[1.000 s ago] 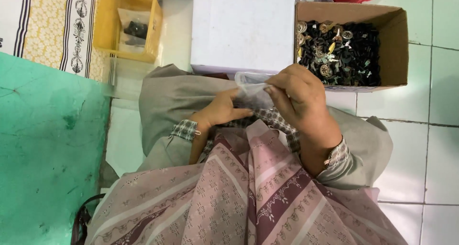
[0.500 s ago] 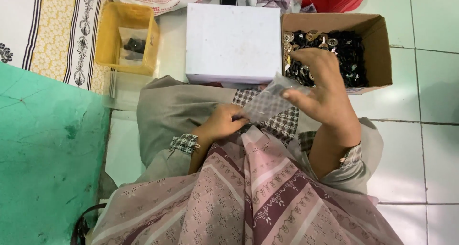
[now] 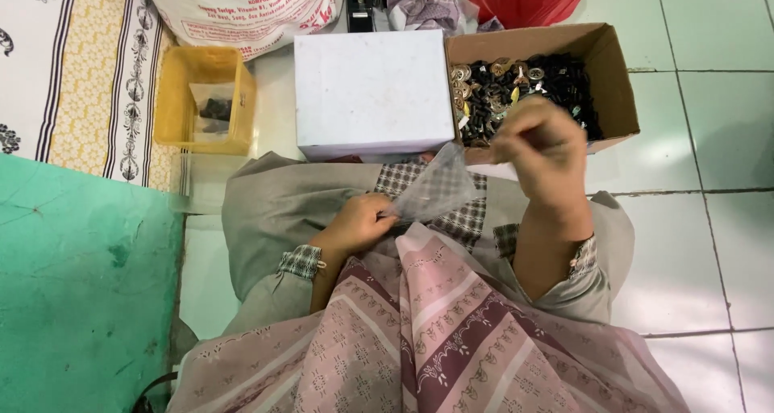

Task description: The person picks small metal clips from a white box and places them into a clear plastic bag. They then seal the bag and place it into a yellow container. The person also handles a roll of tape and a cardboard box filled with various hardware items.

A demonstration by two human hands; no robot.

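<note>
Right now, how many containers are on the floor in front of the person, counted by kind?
Cardboard box with small dark parts: 1
White closed box: 1
Yellow plastic tub: 1
Printed white sack: 1
Total: 4

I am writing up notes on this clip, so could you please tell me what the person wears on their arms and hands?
Both hands, left hand and right hand, are bare, with no gloves. The grey sleeves are loose, and a checked cuff in brown and white shows at each wrist. No rings or watch can be made out.
</note>
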